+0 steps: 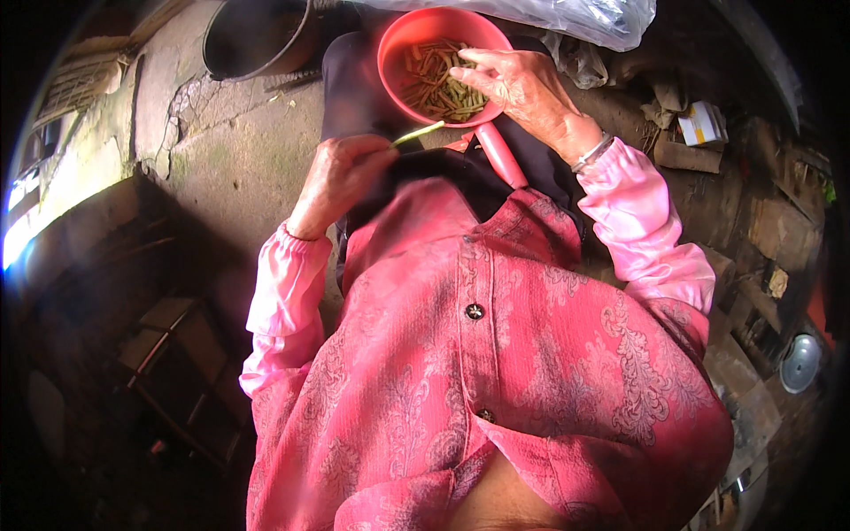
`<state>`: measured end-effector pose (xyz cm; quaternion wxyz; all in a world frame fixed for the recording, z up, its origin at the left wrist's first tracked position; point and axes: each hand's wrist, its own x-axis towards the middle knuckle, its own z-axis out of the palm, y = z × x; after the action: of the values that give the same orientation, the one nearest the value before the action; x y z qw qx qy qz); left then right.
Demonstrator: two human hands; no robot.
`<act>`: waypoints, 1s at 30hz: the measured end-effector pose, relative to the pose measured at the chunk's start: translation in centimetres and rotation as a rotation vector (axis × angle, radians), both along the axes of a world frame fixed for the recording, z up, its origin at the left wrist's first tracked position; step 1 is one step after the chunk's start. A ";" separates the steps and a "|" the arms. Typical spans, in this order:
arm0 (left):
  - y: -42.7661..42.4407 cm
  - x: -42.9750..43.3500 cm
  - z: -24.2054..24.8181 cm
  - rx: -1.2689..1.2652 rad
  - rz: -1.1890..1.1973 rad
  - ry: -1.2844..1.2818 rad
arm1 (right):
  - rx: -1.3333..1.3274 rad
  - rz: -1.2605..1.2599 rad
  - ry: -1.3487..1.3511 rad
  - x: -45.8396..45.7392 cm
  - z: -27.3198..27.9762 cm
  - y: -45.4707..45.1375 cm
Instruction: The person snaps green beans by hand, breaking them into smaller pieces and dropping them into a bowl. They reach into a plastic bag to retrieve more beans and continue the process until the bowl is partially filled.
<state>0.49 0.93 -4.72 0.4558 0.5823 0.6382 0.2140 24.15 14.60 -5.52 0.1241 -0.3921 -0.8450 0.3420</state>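
My left hand [345, 176] is closed on a thin green stalk [418, 134], whose free end points up and right towards the rim of a red plastic basin [392, 63]. The basin sits between my knees and has a long red handle [499, 156] pointing back at me. Inside it lie many short cut pieces of green and brownish stalk [441, 79]. Over the basin's right side is my right hand [508, 83], thumb and fingers apart above the pieces. Whether its fingertips touch any piece cannot be told.
A dark round bucket [259, 40] stands on the concrete floor at the upper left. Clear plastic sheeting [584, 20] lies beyond the basin. To the right are a small white box [702, 123], wooden pieces [687, 156] and a metal lid [800, 363]. Dark boxes [179, 352] are at the left.
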 end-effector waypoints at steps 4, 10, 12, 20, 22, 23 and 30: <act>0.6 0.3 -0.2 0.175 -0.126 0.051 | -0.576 0.082 0.193 -1.2 2.3 -2.4; 1.7 0.7 0.6 0.234 -0.293 0.140 | -0.483 0.263 0.033 -0.8 2.2 -4.5; 1.6 0.5 0.5 0.169 -0.219 0.111 | -0.539 0.236 0.064 -0.5 1.9 -4.6; 0.3 -1.6 0.0 0.104 -0.130 0.033 | -0.709 0.142 0.134 1.5 -1.2 -5.1; 0.3 -1.6 0.0 0.116 -0.117 0.042 | -0.916 0.092 0.239 1.2 -1.0 -5.4; 0.2 -1.6 0.0 0.044 -0.081 -0.012 | -0.999 0.032 0.331 1.2 -0.4 -5.4; -1.3 -2.7 -1.2 -0.175 0.122 -0.182 | -0.852 -0.319 0.810 3.0 0.0 -0.6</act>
<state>-2.21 -0.39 -5.90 0.5468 0.4787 0.6449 0.2367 27.18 13.95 -5.47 0.3177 -0.3677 -0.4503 0.7491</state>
